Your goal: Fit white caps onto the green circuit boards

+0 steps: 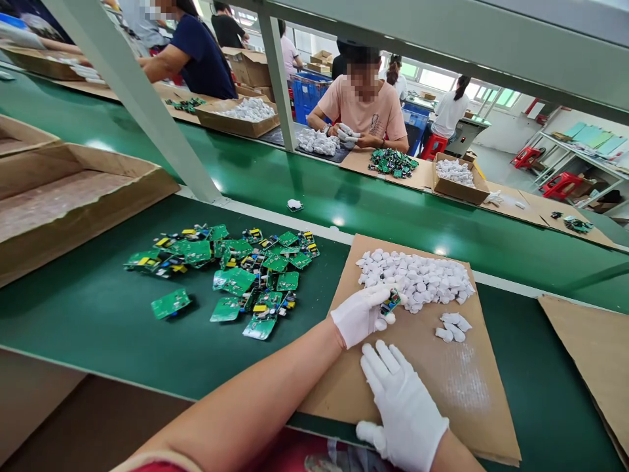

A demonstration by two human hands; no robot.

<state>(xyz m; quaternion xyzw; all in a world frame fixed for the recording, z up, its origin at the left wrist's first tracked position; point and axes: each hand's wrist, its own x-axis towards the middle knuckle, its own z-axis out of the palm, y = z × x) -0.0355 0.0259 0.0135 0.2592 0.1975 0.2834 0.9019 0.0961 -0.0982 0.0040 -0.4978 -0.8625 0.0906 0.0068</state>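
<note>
In a white glove, my left hand grips a small green circuit board between thumb and fingers. It hovers over the cardboard sheet, at the near edge of a heap of small white plastic parts. My right hand, gloved too, lies palm down with its fingers stretched out over the cardboard's near edge; nothing shows in it. Several loose white parts rest apart from the heap on the right. Left of the cardboard spreads a pile of green circuit boards, with one single board lying apart.
A cardboard tray stands at the left, and another cardboard sheet lies at the right. A slanted metal post rises beyond the boards. Across the green conveyor belt, a person in a pink shirt handles white parts.
</note>
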